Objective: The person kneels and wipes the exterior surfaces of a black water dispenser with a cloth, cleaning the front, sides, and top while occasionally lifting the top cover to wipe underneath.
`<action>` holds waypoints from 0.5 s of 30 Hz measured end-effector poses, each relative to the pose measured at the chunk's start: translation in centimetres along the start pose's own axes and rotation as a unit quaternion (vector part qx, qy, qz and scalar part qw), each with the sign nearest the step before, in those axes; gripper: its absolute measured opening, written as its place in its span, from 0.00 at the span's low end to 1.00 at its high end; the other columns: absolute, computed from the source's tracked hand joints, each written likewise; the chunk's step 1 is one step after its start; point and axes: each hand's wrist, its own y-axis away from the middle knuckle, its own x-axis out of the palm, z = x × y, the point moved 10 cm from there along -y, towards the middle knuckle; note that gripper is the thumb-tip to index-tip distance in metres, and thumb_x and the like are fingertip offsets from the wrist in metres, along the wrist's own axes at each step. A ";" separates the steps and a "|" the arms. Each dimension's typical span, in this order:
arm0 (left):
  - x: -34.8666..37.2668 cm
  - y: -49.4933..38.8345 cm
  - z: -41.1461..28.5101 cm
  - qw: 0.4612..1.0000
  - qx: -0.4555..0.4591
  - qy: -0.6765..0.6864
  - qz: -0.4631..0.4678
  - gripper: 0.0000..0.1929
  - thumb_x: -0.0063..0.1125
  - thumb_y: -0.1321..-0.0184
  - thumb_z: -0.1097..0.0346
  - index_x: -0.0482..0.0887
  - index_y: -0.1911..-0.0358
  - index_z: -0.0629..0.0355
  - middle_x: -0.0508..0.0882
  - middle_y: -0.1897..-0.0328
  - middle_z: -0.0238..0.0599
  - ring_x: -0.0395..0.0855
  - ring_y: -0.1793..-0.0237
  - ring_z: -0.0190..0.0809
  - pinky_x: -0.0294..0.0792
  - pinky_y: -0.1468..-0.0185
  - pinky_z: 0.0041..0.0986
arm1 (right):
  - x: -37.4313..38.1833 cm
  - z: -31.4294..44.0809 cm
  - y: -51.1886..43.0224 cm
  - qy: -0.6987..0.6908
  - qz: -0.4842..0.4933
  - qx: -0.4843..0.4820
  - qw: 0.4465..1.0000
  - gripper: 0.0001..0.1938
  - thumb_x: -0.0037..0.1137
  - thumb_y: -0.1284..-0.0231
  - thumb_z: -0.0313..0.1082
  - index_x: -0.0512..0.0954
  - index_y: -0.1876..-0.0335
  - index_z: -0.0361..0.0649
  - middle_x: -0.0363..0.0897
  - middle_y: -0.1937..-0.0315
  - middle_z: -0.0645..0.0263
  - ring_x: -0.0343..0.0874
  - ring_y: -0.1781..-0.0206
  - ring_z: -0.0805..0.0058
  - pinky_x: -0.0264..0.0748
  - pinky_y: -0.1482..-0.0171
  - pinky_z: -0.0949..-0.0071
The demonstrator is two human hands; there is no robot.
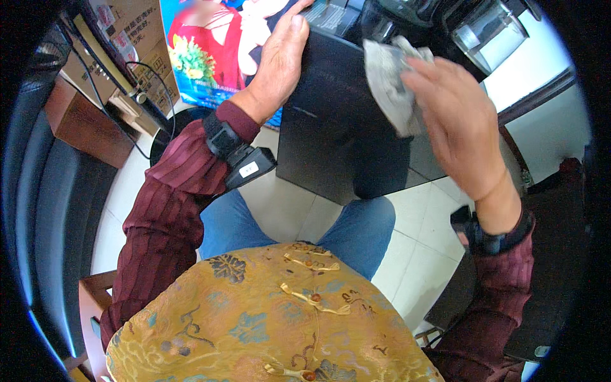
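Note:
A glossy black panel (329, 138) of some cabinet or appliance stands before me, its upright face towards my knees. My left hand (281, 64) rests at its upper left edge, thumb raised and the other fingers partly hidden; it holds nothing that I can see. Against the panel's upper right, a grey-white cloth (391, 86) is held under the fingers of my right hand (458, 119). Both the cloth and that hand are blurred. The panel's face shows a dark reflection low down.
A glass jug (491, 36) and dark appliance parts stand at the top right. A colourful printed poster (205, 62) is behind my left hand. Cardboard boxes (148, 28), a black cable (102, 105) and a dark sofa (52, 200) lie to the left. Below is tiled floor (420, 219).

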 end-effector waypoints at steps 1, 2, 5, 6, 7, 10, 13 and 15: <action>0.1 0.0 -0.1 1.000 0.011 -0.006 0.003 0.30 0.28 0.16 0.48 0.66 0.24 0.62 0.73 0.26 0.45 0.67 0.26 0.40 0.52 0.20 0.31 | 0.8 0.0 -1.2 0.011 0.007 0.005 1.000 0.17 0.57 0.34 0.22 0.82 0.41 0.45 0.83 0.39 0.54 0.80 0.35 0.52 0.76 0.32 0.55; 0.0 0.0 -0.3 1.000 0.023 -0.010 0.007 0.30 0.28 0.16 0.48 0.66 0.24 0.62 0.73 0.26 0.45 0.66 0.25 0.40 0.51 0.20 0.31 | 1.2 0.6 -2.8 -0.020 -0.050 -0.020 0.998 0.16 0.57 0.38 0.25 0.83 0.45 0.45 0.85 0.45 0.55 0.82 0.43 0.51 0.79 0.40 0.56; 0.6 0.9 4.2 0.915 -0.220 0.338 -0.003 0.30 0.32 0.18 0.42 0.71 0.28 0.57 0.75 0.26 0.42 0.73 0.27 0.42 0.61 0.22 0.37 | 5.8 2.5 -7.4 0.031 -0.040 -0.012 0.999 0.13 0.59 0.44 0.31 0.85 0.53 0.43 0.85 0.55 0.58 0.83 0.50 0.57 0.80 0.49 0.56; -0.1 1.0 4.9 0.893 -0.262 0.365 -0.018 0.31 0.33 0.19 0.40 0.71 0.28 0.56 0.76 0.27 0.42 0.74 0.28 0.44 0.63 0.23 0.38 | 6.3 3.4 -7.8 0.060 -0.056 -0.010 0.997 0.14 0.59 0.45 0.32 0.85 0.53 0.42 0.85 0.53 0.58 0.82 0.47 0.58 0.80 0.47 0.57; -0.8 1.0 5.5 0.869 -0.302 0.389 -0.033 0.32 0.34 0.20 0.38 0.72 0.28 0.55 0.77 0.27 0.42 0.75 0.28 0.45 0.64 0.24 0.40 | 6.8 4.3 -8.1 0.090 -0.073 -0.009 0.993 0.15 0.59 0.46 0.33 0.86 0.52 0.41 0.85 0.51 0.57 0.81 0.44 0.59 0.79 0.45 0.58; -1.0 0.5 4.2 0.848 -0.292 0.440 0.040 0.34 0.36 0.21 0.37 0.69 0.25 0.56 0.73 0.24 0.40 0.69 0.25 0.45 0.60 0.22 0.41 | 8.3 6.4 -6.7 0.154 -0.105 -0.051 0.981 0.18 0.60 0.43 0.30 0.84 0.47 0.38 0.82 0.42 0.57 0.76 0.32 0.60 0.73 0.35 0.60; -0.4 -0.3 2.1 0.919 -0.174 0.330 0.126 0.35 0.37 0.21 0.38 0.65 0.23 0.56 0.70 0.22 0.39 0.65 0.23 0.43 0.55 0.20 0.39 | 10.6 8.0 -0.9 0.125 -0.063 -0.115 0.983 0.18 0.58 0.39 0.29 0.84 0.44 0.34 0.78 0.35 0.60 0.67 0.23 0.62 0.67 0.28 0.62; 0.1 -0.1 2.0 0.918 -0.169 0.334 0.131 0.35 0.41 0.21 0.40 0.62 0.20 0.56 0.68 0.20 0.39 0.63 0.22 0.42 0.52 0.19 0.38 | 12.8 8.2 3.5 0.141 0.024 -0.130 0.981 0.17 0.55 0.36 0.30 0.85 0.45 0.35 0.78 0.35 0.60 0.65 0.22 0.61 0.67 0.29 0.62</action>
